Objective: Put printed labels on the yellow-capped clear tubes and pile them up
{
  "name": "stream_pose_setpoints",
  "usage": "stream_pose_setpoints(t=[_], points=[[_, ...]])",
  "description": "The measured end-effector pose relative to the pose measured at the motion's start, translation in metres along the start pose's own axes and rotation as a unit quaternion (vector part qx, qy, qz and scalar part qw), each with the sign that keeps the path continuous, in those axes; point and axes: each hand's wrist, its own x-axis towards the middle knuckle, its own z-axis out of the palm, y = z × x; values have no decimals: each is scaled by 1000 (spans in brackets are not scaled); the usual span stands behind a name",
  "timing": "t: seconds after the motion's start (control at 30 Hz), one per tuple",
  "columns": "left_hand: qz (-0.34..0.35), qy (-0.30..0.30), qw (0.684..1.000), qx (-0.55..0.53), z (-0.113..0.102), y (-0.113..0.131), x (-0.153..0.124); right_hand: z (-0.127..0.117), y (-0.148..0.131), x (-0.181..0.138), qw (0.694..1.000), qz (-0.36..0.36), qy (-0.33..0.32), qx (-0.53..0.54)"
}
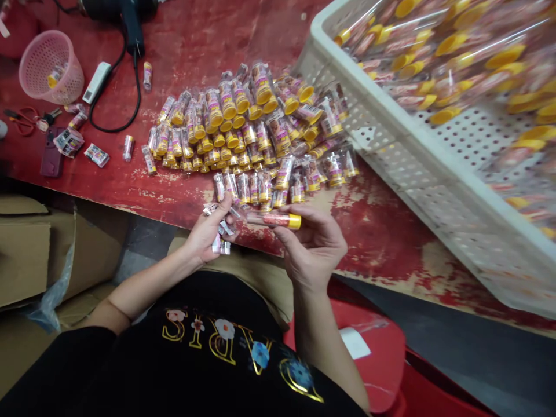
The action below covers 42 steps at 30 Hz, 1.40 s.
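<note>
**Yellow-capped tube (pixel 273 220) pinched in the right hand (pixel 316 246)**

So the right thumb and fingers grip it near the capped end, over the near edge of the red table (pixel 186 52). Left hand (pixel 202 236) pinches a bunch of small printed wrappers (pixel 221 244) by the tube's other end, can't tell if they're touching. Big pile of yellow-ended tubes (pixel 226 104) just beyond, white crate (pixel 469 191) off right.

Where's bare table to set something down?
Biggest: red tabletop behind the tube pile, between the heat gun and white crate. Smaller: front strip between right hand and crate. Crowded: under the pile, around the pink basket.
</note>
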Motion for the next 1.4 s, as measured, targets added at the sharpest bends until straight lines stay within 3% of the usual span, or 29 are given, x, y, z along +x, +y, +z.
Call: stream_pose_setpoints(t=[0.17, 0.33, 0.5, 0.73, 1.07, 1.2, 1.4], points=[[12, -30, 999, 32, 0, -6, -8, 5, -5, -11, 984, -123, 31, -124], [44, -23, 997, 67, 0, -5, -15, 10, -11, -23, 986, -79, -55, -135], [89, -32, 992, 86, -2, -1, -21, 19, -14, -18, 982, -69, -95, -149], [104, -24, 991, 75, -14, -3, -27, 40, -16, -15, 987, -90, -42, -128], [112, 24, 987, 110, -47, 7, -8, 61, 12, -13, 978, -85, -98, -161], [94, 10, 986, 134, -57, 10, -2, 64, 16, -15, 974, -84, -108, -179], [130, 16, 979, 155, -64, 14, 12, 70, 46, -10, 944, -160, -86, -274]])
